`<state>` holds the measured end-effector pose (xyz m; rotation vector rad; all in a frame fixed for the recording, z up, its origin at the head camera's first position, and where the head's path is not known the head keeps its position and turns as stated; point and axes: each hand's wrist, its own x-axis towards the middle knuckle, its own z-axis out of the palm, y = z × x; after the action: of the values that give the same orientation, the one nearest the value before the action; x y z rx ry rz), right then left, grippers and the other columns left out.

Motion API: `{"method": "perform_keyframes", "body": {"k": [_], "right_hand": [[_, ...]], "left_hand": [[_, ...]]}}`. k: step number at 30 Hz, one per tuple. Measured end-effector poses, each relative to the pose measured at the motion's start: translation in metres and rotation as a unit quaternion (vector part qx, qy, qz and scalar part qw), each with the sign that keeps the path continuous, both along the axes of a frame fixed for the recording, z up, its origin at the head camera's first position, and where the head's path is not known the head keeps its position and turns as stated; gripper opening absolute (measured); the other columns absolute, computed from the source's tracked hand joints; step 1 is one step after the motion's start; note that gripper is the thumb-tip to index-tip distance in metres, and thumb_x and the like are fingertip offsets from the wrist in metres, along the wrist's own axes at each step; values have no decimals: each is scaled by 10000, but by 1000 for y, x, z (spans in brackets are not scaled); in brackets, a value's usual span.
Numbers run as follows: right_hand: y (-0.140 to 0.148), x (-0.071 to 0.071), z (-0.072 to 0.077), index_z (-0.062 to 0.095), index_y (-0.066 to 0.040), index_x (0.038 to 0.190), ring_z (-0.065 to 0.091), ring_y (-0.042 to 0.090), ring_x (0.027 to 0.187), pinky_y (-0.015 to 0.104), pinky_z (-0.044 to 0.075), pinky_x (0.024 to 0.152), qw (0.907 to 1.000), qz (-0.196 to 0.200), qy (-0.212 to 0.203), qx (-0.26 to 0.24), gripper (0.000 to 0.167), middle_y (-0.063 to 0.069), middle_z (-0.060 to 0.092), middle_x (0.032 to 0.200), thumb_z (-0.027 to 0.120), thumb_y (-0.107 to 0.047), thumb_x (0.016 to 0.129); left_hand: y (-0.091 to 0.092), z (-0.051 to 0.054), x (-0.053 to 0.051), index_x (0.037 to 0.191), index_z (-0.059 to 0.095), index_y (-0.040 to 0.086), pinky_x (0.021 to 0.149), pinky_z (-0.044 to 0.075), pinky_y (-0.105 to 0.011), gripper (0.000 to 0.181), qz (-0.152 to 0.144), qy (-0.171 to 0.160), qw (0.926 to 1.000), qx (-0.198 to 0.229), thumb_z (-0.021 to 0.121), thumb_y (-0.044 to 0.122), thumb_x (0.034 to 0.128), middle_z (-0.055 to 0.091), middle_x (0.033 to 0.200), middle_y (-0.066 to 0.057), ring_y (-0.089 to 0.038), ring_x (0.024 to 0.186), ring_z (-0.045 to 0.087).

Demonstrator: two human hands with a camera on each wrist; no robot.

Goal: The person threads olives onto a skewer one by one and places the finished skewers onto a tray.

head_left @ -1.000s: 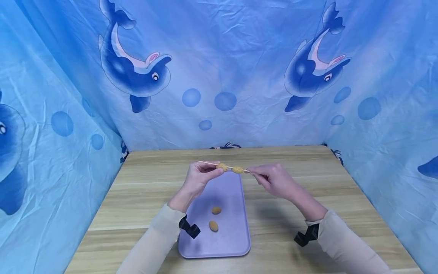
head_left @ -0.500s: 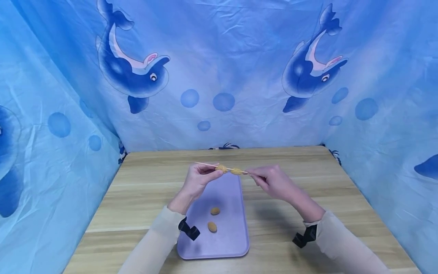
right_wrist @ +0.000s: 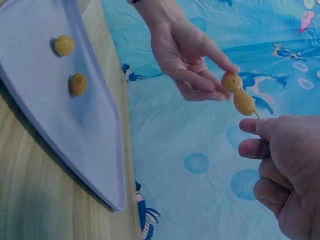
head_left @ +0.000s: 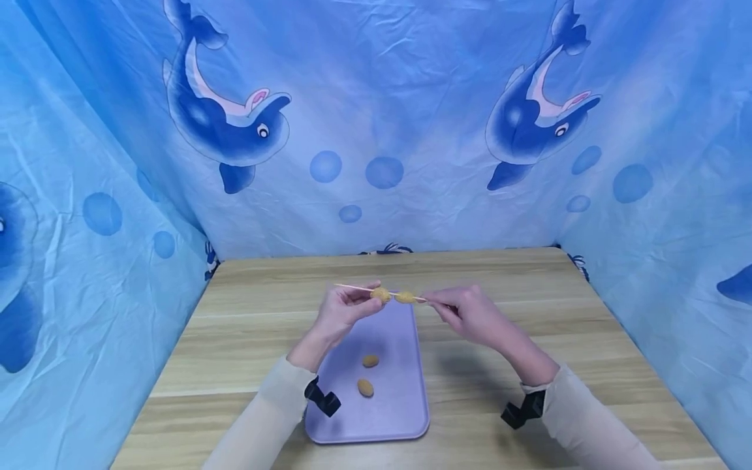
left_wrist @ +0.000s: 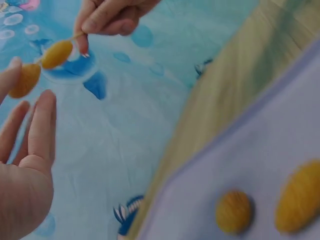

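Observation:
A thin wooden skewer (head_left: 352, 286) runs nearly level between my two hands, above the far end of the lilac tray. Threaded on it are two oval yellow-brown fried balls. My left hand (head_left: 341, 315) pinches the left ball (head_left: 380, 295) between thumb and fingers, and the skewer's bare left end sticks out past it. The right ball (head_left: 405, 297) sits a short way along, close to my right hand (head_left: 470, 314). That hand pinches the skewer's other end between thumb and forefinger, its remaining fingers curled in the right wrist view.
The lilac tray (head_left: 393, 418) lies on a wooden table (head_left: 235, 352). Two more yellow-brown balls, one farther back (head_left: 370, 360) and one nearer (head_left: 365, 388), rest on it apart. A blue dolphin-print curtain (head_left: 352, 117) encloses the table's back and sides.
The skewer and both hands have sunk slightly. The right ball appears a little nearer to the left one. Both grips are held, and the balls on the tray stay put.

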<state>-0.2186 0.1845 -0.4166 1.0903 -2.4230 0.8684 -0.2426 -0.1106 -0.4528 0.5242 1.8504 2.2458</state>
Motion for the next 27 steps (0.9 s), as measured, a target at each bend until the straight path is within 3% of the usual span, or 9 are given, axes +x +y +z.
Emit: {"method": "perform_keyframes", "body": {"k": [4,6,8,12,14,17,19,21,27], "right_hand": [[6,4,-3,804,-94,1229,337,-94,504,150,379,428,9996,-41,-275,41,246,-68,662,699,692,-33,1019],[9,4,-2,796,-104,1249,329,-85,501,160,375,430,9991,-117,-415,31,251,-98,593,661,675,-50,1036],[13,3,-1,791,-115,1264,332,-73,503,173,374,435,9986,-202,-491,11,261,-117,541,638,665,-56,1044],[22,4,-2,792,-111,1261,343,-59,502,185,384,435,9978,-301,-585,27,260,-140,517,628,667,-49,1041],[24,4,-2,795,-109,1253,357,-56,508,187,397,439,9978,-311,-590,68,254,-143,532,638,670,-51,1040],[26,5,-4,801,-112,1238,383,-57,518,188,420,445,9975,-297,-623,118,241,-145,548,648,671,-61,1042],[27,6,-5,802,-109,1233,393,-58,517,188,427,442,9973,-277,-666,126,238,-137,554,644,670,-59,1042],[30,6,-6,800,-98,1233,393,-60,512,190,427,437,9970,-282,-712,104,239,-125,558,636,664,-51,1043],[42,11,-11,796,-97,1245,353,-54,499,195,377,419,9955,-444,-828,-82,252,-27,596,636,658,-37,1043]], "left_hand": [[-15,-22,5,1244,727,-91,923,659,-281,397,-223,443,9878,-1473,838,-21,870,815,1095,-166,-160,973,794],[-22,-32,8,1206,749,-93,870,666,-261,391,-168,893,9671,-2377,873,36,857,799,1071,-231,-193,936,788],[-27,-39,10,1145,783,-67,803,658,-225,372,-128,1288,9382,-3209,904,110,841,803,1002,-209,-189,876,772],[-26,-48,14,998,830,7,682,605,-176,277,-387,1834,8878,-4204,928,195,819,801,866,-75,-116,753,722],[-23,-49,14,927,833,28,658,584,-169,216,-540,1939,8730,-4443,936,166,797,789,821,-42,-84,718,695],[-18,-49,15,876,820,30,641,571,-165,157,-691,2020,8600,-4634,928,79,775,778,794,-37,-69,704,675],[-17,-47,14,893,817,32,642,573,-160,145,-664,1949,8621,-4629,914,52,787,782,812,-37,-63,708,672],[-18,-42,12,925,817,31,659,585,-161,146,-454,1870,8746,-4449,902,42,807,793,847,-51,-67,724,683],[-25,-8,1,1055,793,10,774,655,-222,256,691,833,9565,-2708,891,16,818,812,986,-121,-127,837,755]]}}
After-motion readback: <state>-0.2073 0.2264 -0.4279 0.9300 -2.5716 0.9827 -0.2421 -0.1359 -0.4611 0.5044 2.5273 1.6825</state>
